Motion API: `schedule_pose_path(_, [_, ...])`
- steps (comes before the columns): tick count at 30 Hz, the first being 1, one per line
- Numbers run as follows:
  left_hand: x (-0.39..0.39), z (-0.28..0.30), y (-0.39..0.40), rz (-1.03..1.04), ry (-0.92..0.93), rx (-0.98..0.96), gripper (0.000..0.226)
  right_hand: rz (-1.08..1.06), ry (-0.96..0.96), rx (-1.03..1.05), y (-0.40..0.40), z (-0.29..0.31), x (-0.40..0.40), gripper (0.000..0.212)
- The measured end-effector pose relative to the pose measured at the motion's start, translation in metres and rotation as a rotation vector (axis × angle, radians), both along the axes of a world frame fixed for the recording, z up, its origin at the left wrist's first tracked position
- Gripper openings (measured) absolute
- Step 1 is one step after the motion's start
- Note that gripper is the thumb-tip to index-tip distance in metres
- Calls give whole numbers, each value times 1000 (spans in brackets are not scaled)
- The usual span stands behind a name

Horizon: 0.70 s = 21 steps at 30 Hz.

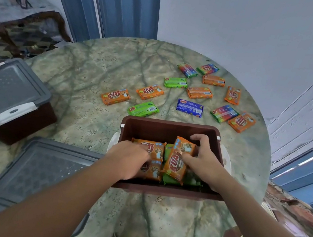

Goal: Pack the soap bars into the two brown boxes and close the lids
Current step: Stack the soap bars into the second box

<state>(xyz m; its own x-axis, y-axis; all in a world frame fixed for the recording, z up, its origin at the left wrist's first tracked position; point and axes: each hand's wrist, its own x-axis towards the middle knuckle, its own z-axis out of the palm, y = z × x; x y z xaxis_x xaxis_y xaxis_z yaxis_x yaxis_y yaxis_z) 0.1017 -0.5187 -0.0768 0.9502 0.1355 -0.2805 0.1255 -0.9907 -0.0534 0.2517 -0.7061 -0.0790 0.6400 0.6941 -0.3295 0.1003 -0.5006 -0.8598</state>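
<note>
Both our hands inside the open brown box (pixel 170 128).
Right hand (pixel 204 161) grips a tilted orange soap bar (pixel 178 161); left hand (pixel 129 158) presses packed bars, grip unclear.

A single wide-angle head view looks forward and steeply down from above the near edge of the round green marbled stone bench (pixel 97 70), close over both forearms, with walls curving at the margins

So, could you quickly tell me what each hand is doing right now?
Left hand: in the open brown box, fingers hidden; cannot tell.
Right hand: holding an orange soap bar.
</note>
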Motion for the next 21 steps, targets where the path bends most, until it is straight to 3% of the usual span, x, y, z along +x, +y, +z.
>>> schedule_pose_path(3, [1, -2, 1, -2, 3, 8, 34, 167, -302, -166, -1, -8, 2, 76])
schedule_pose_path(6, [2, -4, 1, -8, -3, 0, 37, 330, -417, -380, 0, -12, 5, 77])
schedule_pose_path(11, [1, -4, 1, -5, -3, -7, 36, 507, -794, -657, 1, -12, -3, 85])
schedule_pose_path(14, [1, -3, 0, -11, -8, -17, 35, 660, -1002, -656, -1, -11, 1, 91])
schedule_pose_path(21, [2, -6, 1, -60, -67, 23, 29, 699, -1048, -539, 2, -16, 4, 77])
